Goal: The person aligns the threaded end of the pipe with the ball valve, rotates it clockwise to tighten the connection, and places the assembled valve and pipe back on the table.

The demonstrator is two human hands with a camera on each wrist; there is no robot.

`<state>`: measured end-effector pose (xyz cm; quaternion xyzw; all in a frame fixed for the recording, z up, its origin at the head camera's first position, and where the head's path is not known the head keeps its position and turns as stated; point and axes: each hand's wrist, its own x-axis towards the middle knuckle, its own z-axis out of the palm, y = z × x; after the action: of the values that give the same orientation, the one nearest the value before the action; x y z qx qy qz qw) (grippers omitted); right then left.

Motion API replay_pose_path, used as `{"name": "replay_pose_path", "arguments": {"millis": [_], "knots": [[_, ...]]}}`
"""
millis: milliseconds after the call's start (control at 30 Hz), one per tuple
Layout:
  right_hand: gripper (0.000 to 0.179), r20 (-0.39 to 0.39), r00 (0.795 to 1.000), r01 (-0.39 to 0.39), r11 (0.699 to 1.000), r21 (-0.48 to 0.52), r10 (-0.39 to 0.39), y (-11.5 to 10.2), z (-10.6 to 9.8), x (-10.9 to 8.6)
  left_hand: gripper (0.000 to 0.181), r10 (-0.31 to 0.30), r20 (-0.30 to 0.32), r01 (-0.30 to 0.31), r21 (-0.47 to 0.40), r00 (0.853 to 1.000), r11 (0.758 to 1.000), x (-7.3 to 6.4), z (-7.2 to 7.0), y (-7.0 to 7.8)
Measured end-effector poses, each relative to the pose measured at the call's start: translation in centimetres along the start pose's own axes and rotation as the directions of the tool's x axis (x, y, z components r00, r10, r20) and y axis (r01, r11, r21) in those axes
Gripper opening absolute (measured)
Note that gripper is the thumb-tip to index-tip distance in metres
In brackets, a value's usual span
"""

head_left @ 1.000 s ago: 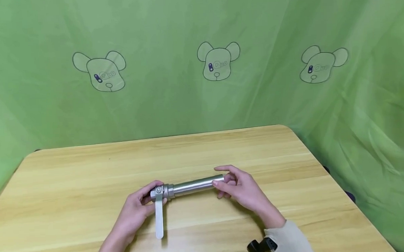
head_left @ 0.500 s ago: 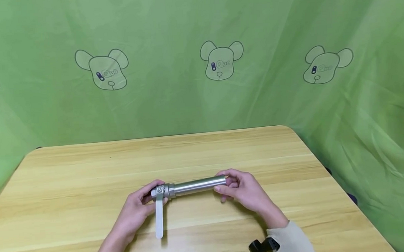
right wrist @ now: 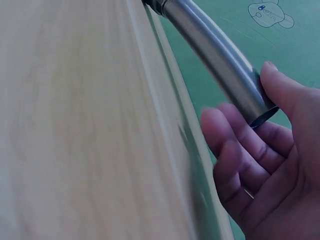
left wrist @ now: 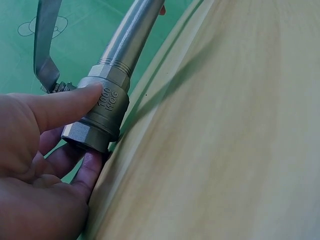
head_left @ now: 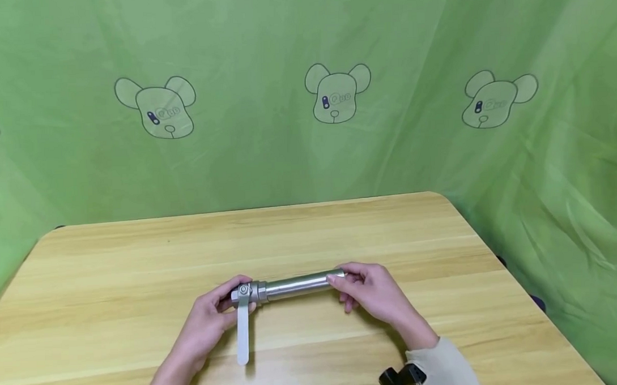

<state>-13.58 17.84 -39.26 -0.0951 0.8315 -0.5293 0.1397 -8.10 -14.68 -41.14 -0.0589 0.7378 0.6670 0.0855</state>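
A steel ball valve (head_left: 254, 292) with a long flat lever handle (head_left: 243, 336) is joined to a shiny metal pipe (head_left: 298, 284). My left hand (head_left: 207, 322) grips the valve body, its thumb lying across the raised "1000 WOG" lettering in the left wrist view. The lever points toward me. At the pipe's far right end, my right hand (head_left: 375, 292) holds the tube between thumb and fingers. The right wrist view shows the pipe's open end (right wrist: 264, 117) near the palm, with the lower fingers curled beneath it.
A light wood-grain table (head_left: 137, 266) with rounded corners lies under the hands. Green cloth (head_left: 256, 160) printed with bear heads hangs behind it and along the right side. A black device (head_left: 403, 377) sits at the right sleeve.
My right hand's raised index finger has come down behind the pipe, and its thumb and fingers have shifted their hold at the pipe end. The left hand keeps its grip on the valve.
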Motion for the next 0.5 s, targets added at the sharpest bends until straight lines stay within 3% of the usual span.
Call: {"name": "replay_pose_path", "arguments": {"millis": [300, 500], "knots": [[0.042, -0.050, 0.998, -0.049, 0.998, -0.035, 0.047, -0.14, 0.43, -0.10, 0.054, 0.011, 0.010, -0.011, -0.003, 1.000, 1.000, -0.11, -0.03, -0.18], [0.036, -0.078, 0.997, -0.006, 0.997, -0.080, 0.000, -0.24, 0.50, 0.00, 0.055, 0.009, 0.001, -0.009, -0.003, 1.000, 1.000, -0.07, -0.01, -0.07]]}}
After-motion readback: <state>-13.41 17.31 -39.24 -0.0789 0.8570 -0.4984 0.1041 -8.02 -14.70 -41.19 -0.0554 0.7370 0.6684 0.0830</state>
